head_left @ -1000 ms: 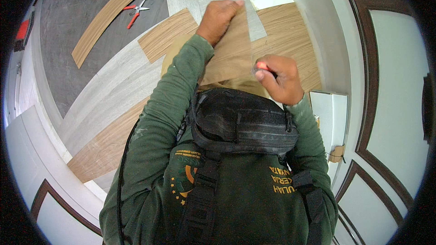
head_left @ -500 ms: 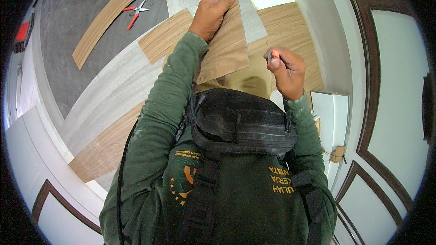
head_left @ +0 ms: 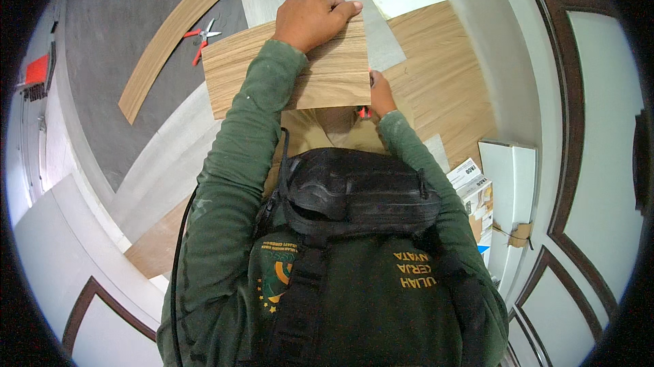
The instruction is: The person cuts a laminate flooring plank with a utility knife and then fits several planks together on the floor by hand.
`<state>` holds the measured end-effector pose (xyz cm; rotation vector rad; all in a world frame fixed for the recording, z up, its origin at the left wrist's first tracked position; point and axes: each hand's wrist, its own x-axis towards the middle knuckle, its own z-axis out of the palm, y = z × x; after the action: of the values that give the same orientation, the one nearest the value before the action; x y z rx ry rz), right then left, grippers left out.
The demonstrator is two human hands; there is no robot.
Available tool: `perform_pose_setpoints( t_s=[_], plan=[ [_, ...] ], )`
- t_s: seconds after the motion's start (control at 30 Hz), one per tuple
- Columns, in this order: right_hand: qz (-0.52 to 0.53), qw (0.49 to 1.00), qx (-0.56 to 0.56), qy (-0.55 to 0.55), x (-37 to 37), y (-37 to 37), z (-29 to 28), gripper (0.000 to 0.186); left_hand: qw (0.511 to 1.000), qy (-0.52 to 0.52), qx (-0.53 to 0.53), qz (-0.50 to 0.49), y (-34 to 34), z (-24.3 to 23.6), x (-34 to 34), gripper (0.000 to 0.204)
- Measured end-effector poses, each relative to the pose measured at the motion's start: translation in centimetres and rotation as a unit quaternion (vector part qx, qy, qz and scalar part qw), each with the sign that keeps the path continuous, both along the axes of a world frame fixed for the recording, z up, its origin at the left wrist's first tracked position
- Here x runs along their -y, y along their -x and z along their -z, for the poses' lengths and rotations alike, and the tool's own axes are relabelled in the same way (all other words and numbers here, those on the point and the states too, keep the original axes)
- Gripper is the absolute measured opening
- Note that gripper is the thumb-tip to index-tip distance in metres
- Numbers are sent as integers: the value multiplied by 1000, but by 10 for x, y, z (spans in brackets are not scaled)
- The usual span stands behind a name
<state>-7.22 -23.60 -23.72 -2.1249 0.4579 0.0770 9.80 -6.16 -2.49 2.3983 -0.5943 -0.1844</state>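
My left hand [head_left: 315, 20] is closed over the upper edge of a short wood-look floor plank [head_left: 334, 81], its thumb at the far right corner. The plank is held up in front of me, its face tilted toward me. Close against the plank's right edge is my right hand [head_left: 383, 94], its fingers mostly hidden behind the plank. A small red tool [head_left: 365, 113] shows just below that edge, partly covered, so its kind is unclear. Red-handled snips [head_left: 202, 41] lie with handles spread on the dark floor beyond the plank's left end.
Wood-look planks [head_left: 443, 60] and grey planks [head_left: 174, 139] cover part of the dark grey floor [head_left: 95, 47]. One long loose plank [head_left: 184, 20] lies at the far left. Printed boxes [head_left: 473, 186] stand at right, near a white panelled door [head_left: 599, 81] with brown trim.
My left hand has turned the plank so that it lies crosswise, reaching farther left. My right hand has moved left with the red tool, up to the plank's right edge.
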Motion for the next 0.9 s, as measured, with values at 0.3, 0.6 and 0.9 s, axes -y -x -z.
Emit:
perform_pose_setpoints(
  t_s=[0.3, 0.6, 0.9],
  plan=[
    [-34, 978, -206, -2, -23, -13, 77, 32, 987, -124, -45, 94, -61, 50, 42, 55],
    [98, 952, -27, -289, 13, -62, 13, 35, 931, -206, -20, 301, -106, 122, 112, 47],
    [277, 800, -43, -530, 78, -94, 38, 16, 954, -94, 109, 264, -100, 151, 210, 36]
  ],
)
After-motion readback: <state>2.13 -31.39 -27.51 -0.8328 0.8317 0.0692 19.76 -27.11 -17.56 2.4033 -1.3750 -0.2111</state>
